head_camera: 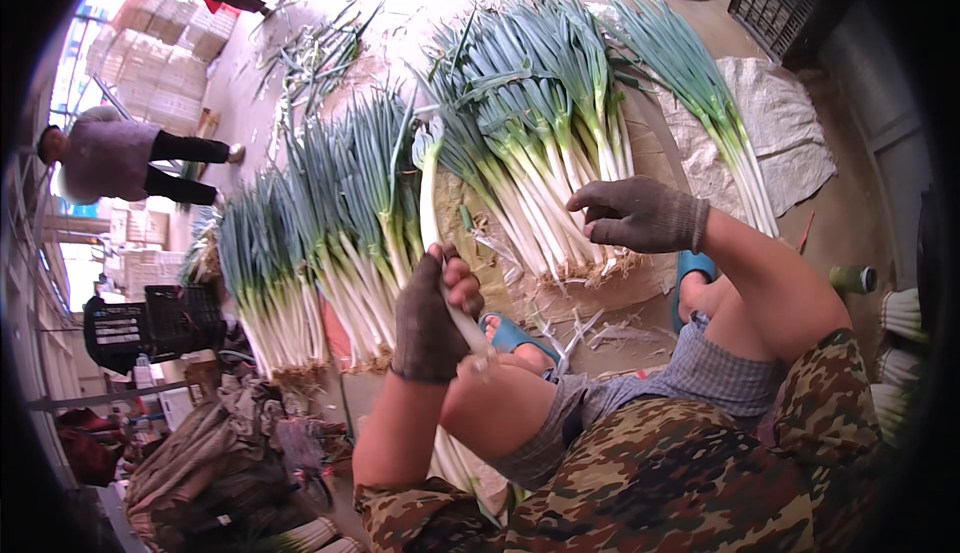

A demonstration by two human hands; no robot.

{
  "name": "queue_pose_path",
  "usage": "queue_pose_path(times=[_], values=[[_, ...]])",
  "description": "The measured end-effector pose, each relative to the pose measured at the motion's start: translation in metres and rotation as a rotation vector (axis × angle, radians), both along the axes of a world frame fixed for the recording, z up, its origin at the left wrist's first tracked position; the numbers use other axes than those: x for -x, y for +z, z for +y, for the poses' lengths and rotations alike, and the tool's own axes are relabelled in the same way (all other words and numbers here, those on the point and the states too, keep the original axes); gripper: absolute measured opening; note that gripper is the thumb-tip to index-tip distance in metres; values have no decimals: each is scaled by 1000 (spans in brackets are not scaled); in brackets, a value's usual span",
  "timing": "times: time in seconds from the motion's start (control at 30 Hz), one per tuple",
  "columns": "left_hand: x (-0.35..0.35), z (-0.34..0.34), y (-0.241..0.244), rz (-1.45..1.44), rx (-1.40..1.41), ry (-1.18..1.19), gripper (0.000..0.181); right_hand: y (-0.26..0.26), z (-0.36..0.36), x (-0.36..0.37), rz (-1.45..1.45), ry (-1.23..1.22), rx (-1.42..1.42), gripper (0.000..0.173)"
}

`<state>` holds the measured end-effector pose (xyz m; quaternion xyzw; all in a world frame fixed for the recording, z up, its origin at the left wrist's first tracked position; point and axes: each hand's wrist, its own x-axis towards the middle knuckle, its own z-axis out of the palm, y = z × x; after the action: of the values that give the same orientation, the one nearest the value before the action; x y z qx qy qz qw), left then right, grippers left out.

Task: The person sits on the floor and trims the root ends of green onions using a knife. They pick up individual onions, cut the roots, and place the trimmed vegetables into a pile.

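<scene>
My left hand [435, 320], in a dark glove with bare fingertips, grips one green onion stalk [428, 200]. Its leafy top looks cut short and points up and away; the root end hangs near my knee. My right hand [637, 215], also gloved, hovers over the white stems of a large pile of long green onions [532, 117]. Its fingers are partly curled and apart, with no object visible between them. Roots of that pile face me, and its green leaves point away.
More green onions stand in rows [352, 215] to the left, and a small bunch [712, 102] rests on a white woven sack [787, 132]. Leaf scraps [322, 57] litter the floor. Black crates [780, 5] and a standing person [112, 155] are farther off.
</scene>
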<state>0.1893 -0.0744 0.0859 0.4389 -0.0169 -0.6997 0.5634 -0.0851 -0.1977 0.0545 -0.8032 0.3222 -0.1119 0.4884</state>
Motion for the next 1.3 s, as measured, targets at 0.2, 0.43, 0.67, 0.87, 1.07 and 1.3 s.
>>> queue_pose_path(times=[0.2,0.43,0.67,0.87,1.07,1.3], values=[[72,87,44,219,255,-53,30,13,24,-40,-331,-65,-779,42],[157,74,20,532,303,-142,26,24,16,-42,-1019,-188,-1205,31],[182,85,-21,303,197,-342,29,18,-59,20,-706,-880,-492,15],[172,85,-46,4,203,-416,41,14,-72,46,-390,-1120,-223,33],[174,47,-22,-479,154,-361,49,12,-65,34,-313,-1206,-216,47],[186,43,-27,14,152,-433,41,12,-68,45,-410,-1200,-280,45]])
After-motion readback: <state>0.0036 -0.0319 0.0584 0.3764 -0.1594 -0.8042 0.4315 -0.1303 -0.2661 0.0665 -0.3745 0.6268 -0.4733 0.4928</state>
